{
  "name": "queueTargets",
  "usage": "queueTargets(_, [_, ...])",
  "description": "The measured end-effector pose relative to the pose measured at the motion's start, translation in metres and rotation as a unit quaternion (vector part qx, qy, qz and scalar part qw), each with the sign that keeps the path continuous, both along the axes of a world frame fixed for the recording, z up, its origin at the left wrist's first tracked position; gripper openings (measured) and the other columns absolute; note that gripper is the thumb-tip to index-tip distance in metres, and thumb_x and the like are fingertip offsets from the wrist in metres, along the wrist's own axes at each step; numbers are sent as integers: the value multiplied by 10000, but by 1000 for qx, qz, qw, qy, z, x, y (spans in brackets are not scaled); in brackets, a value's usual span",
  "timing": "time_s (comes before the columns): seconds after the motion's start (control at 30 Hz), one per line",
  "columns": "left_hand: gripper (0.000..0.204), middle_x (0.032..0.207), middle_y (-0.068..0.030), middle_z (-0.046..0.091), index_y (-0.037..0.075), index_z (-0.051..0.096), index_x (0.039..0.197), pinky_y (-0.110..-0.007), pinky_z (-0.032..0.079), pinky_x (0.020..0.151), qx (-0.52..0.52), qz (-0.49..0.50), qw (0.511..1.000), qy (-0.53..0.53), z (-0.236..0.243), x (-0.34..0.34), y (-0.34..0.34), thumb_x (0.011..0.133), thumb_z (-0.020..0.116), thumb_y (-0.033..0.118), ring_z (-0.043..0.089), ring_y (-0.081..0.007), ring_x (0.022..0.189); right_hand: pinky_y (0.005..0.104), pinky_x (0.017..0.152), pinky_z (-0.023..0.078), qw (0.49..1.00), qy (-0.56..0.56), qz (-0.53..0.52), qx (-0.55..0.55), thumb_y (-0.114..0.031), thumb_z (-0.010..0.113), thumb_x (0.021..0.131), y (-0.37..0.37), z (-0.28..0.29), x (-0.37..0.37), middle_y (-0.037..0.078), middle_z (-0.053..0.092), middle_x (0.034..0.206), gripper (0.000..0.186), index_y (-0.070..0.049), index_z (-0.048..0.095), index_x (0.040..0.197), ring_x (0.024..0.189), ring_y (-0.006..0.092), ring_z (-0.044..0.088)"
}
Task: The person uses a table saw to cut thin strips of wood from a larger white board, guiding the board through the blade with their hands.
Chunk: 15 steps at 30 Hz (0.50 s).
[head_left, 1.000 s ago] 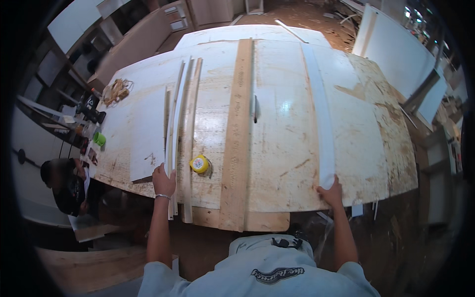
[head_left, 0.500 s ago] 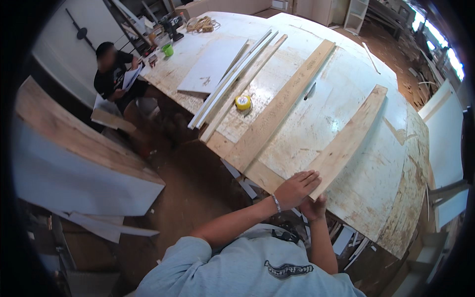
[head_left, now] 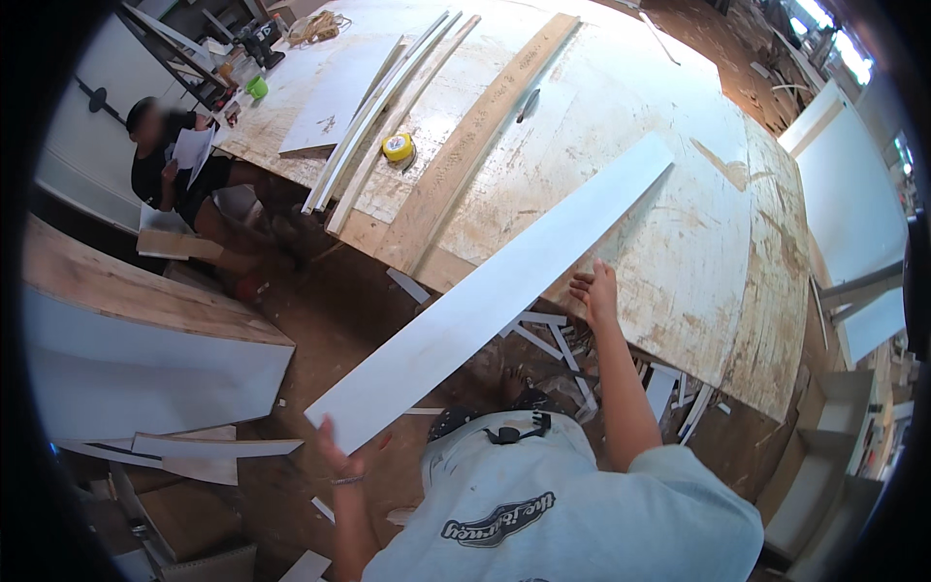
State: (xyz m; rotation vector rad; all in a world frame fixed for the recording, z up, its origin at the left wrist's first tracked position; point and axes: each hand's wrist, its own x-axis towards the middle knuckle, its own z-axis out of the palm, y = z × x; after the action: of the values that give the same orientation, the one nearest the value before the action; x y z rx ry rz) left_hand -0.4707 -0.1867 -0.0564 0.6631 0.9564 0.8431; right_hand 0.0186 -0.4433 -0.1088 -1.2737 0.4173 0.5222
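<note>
A long narrow board (head_left: 495, 291) shows its white face. It slants from the tabletop down past the near edge, its far end on or just over the table. At the near end my left hand (head_left: 342, 453) grips it, thumb on the white face and fingers mostly hidden beneath. My right hand (head_left: 598, 289) is open beside the board's right edge, fingers loosely curled and apart, seemingly not touching it. Farther left on the table lie a bare wooden plank (head_left: 485, 136), a small dark tool (head_left: 529, 105) and a yellow tape measure (head_left: 397, 147).
The big worktable (head_left: 679, 262) has a worn white top. White strips (head_left: 383, 107) and a white panel (head_left: 335, 107) lie at its left. A person (head_left: 165, 160) sits beyond, holding papers. Large panels (head_left: 165, 359) stand at left; offcuts (head_left: 562, 349) lie below the table edge.
The board has turned from its wood face to its white face, and its near end has swung left. My left hand moved down-left with it; my right hand moved up, off the board. The view shifted.
</note>
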Motion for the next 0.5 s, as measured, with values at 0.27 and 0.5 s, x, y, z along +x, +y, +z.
queueTargets(0.27, [767,1373,-157,597,-12,482,1433,-432,465,1055,2,48,959,281,-88,-233,-6,1038,412,641,597,-305,1241,450,999,490,917,-282,131,-250,-335,584,1025,74,-65,-57,269,641,1269,611,-3,370,1491,1150,389,642])
queueTargets(0.5, [855,1552,-169,432,35,221,1597,-442,394,1128,57,28,878,474,-99,-274,-41,1035,408,651,510,-341,1337,445,704,578,861,-260,275,-339,-256,572,1009,144,-74,-98,281,721,1006,783,-36,110,1602,775,385,735])
